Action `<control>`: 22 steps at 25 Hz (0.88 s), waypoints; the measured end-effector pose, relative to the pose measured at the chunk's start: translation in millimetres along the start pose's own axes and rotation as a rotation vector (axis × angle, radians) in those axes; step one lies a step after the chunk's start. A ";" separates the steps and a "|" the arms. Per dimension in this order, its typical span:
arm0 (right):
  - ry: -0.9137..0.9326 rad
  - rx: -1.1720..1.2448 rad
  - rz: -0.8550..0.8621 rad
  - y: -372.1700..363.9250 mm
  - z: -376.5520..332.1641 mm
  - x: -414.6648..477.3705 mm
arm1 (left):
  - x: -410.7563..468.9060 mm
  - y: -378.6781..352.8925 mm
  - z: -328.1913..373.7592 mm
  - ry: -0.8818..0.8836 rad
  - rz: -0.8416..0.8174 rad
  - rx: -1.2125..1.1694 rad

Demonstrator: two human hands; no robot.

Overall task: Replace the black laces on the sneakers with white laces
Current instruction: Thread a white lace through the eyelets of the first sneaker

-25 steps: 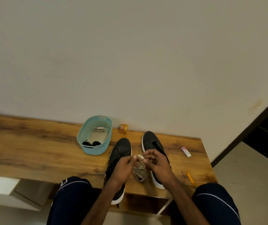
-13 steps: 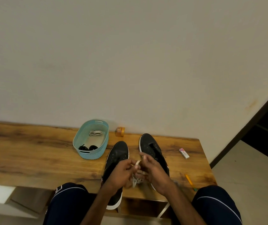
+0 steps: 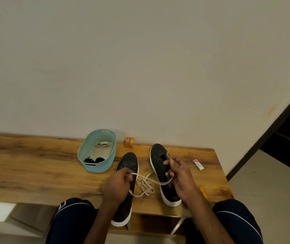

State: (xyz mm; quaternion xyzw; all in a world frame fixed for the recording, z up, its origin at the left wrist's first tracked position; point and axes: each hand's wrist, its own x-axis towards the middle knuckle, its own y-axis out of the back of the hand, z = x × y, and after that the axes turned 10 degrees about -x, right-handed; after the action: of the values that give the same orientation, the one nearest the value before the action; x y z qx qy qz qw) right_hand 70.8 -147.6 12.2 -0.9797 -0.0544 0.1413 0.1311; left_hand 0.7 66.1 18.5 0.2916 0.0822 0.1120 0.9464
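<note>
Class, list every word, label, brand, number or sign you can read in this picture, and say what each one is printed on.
No text reads clearly here.
Eraser wrapper: a short printed word, too small to read.
Small orange object by the wall: dark marking, too blurred to read.
Shorts, left leg: a white mark, not legible.
Sneakers and basket: no lettering visible.

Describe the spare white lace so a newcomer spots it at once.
On the wooden table, find the teal basket left of the sneakers. The spare white lace lies bundled at its far end; the black laces sit at the near end, and the other white lace is held, uncoiled.
</note>
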 end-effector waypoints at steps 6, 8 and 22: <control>0.008 -0.426 -0.281 -20.9 24.9 -10.9 | 0.2 -28.4 12.3 0.066 -0.161 -0.542; -0.002 -0.530 -0.307 -20.5 27.2 -10.8 | 1.6 -29.5 11.2 0.086 -0.120 -0.614; 0.045 -0.649 -0.143 -21.3 42.5 -3.5 | 9.6 -26.2 -3.4 -0.012 0.105 -0.364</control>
State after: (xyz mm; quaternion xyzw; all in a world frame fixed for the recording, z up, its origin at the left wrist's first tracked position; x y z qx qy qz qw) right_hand 53.6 -117.5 -20.4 -0.9670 -0.1621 0.0854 -0.1772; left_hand 13.5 49.3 0.0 0.1199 0.0395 0.1725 0.9769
